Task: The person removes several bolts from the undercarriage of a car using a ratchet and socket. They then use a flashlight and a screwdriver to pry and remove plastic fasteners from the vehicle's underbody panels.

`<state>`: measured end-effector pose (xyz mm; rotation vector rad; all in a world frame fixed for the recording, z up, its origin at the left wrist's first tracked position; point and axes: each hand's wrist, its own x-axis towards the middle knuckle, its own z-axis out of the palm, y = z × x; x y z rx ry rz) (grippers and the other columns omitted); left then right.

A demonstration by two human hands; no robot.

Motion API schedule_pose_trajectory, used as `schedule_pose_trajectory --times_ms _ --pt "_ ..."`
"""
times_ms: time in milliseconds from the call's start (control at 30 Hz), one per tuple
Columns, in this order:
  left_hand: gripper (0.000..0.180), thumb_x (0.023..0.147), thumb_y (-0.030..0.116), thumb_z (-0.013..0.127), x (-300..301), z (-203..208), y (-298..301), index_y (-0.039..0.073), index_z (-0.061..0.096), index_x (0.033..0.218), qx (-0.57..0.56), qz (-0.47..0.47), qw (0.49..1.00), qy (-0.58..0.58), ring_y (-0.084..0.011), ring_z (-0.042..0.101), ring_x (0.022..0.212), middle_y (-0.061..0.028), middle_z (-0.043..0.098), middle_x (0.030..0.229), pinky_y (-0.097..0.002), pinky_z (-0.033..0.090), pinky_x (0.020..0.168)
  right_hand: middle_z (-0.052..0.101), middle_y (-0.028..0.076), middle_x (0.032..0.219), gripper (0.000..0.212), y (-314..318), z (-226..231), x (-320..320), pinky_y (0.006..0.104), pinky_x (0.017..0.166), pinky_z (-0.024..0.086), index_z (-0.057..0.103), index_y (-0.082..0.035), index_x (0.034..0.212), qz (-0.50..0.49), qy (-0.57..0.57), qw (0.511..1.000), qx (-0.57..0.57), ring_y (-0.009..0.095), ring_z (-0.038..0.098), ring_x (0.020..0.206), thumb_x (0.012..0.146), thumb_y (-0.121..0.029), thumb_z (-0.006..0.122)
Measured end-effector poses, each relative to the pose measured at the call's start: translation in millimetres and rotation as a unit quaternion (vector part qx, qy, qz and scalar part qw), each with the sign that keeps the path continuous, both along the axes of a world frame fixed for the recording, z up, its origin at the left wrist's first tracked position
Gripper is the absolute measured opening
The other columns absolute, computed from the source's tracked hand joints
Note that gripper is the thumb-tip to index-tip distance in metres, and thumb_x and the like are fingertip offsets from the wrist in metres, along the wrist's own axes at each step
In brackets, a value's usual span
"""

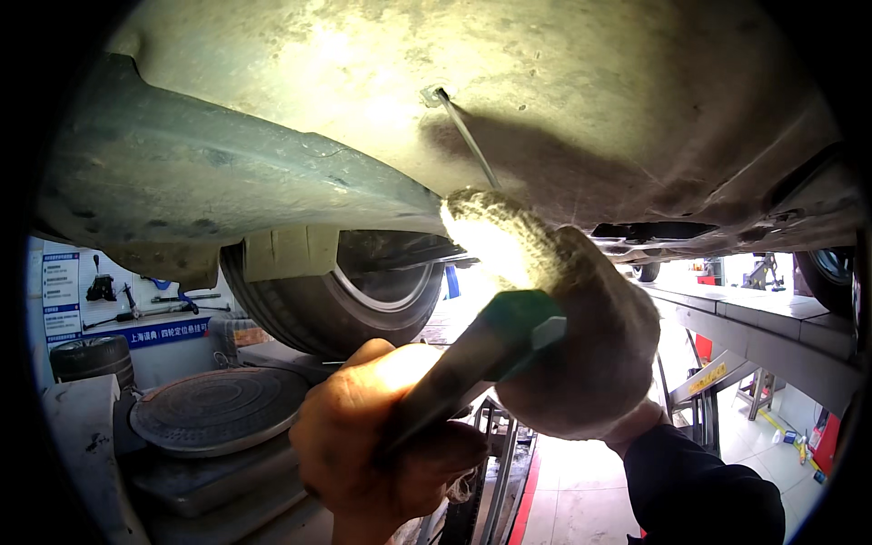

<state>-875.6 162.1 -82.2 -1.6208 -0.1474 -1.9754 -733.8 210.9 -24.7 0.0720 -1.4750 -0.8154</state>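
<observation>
Overhead is the dirty underbody panel (581,82) of a raised car, brightly lit in its left part. My right hand (586,336), in a soiled work glove, is closed around a screwdriver (470,141); its handle is hidden by the glove. The thin metal shaft slants up to a small fastener (431,94) in the panel, and its tip appears to touch it. Below and left, my bare left hand (368,431) is wrapped round a dark flashlight (481,350) with a green head. Its beam falls on the glove and the panel.
A wheel (341,295) hangs behind a lower body flap (245,163) at left. Beneath it is a round turntable plate (218,409) on the lift. At right runs a grey lift platform (763,322). Loose tires (91,359) and wall-mounted parts are at far left.
</observation>
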Motion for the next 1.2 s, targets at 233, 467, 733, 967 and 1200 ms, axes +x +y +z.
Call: schedule_pose_trajectory --times_ms 233,467,733,967,1200 --pt "0.043 0.091 0.035 0.074 0.5 -2.1 2.2 -0.003 0.062 0.105 0.003 -0.021 1.0 0.004 -0.0173 0.063 0.057 -0.0119 0.07 0.08 -0.0289 0.049 0.052 0.071 0.015 0.114 0.043 21.2 -0.1 -27.7 0.0333 0.077 0.058 0.064 -0.001 0.121 0.111 0.006 0.993 0.046 0.025 0.072 0.09 0.08 -0.009 0.075" --pt "0.04 0.093 0.033 0.068 -0.4 0.7 -7.1 -0.004 0.06 0.106 -0.045 0.021 0.999 0.012 -0.0138 0.057 0.056 -0.0094 0.062 0.072 -0.0264 0.045 0.051 0.07 0.013 0.117 0.043 42.4 -1.3 -49.5 0.0317 0.077 0.057 0.063 -0.002 0.125 0.216 0.068 0.971 0.075 0.022 0.071 0.092 0.083 -0.007 0.073" --pt "0.054 0.103 0.05 0.046 -5.7 6.1 -35.9 -0.003 0.053 0.108 -0.046 0.221 0.974 -0.008 -0.0047 0.034 0.05 0.0017 0.041 0.061 -0.0225 0.029 0.046 0.067 0.018 0.125 0.042 -6.4 -0.5 -9.1 0.0299 0.092 0.057 0.061 0.005 0.124 0.124 0.078 0.989 0.035 0.027 0.07 0.103 0.085 -0.005 0.071" --pt "0.046 0.091 0.041 0.073 -8.8 -0.9 -3.5 -0.002 0.064 0.104 -0.053 0.049 0.997 -0.036 -0.0105 0.062 0.063 -0.0067 0.068 0.075 -0.023 0.048 0.06 0.072 0.023 0.108 0.012 -0.4 29.1 19.5 0.0344 0.074 0.064 0.068 0.01 0.088 -0.121 0.067 0.94 0.312 0.028 0.075 0.09 0.076 0.008 0.07" --pt "0.046 0.091 0.043 0.072 -12.6 1.1 -9.0 -0.001 0.064 0.101 -0.044 0.064 0.996 -0.04 -0.0127 0.061 0.066 -0.0073 0.065 0.08 -0.0248 0.048 0.063 0.069 0.014 0.107 0.033 -14.9 7.7 5.3 0.0359 0.075 0.059 0.06 -0.001 0.12 -0.026 0.028 0.999 0.021 0.025 0.07 0.087 0.087 -0.003 0.062"
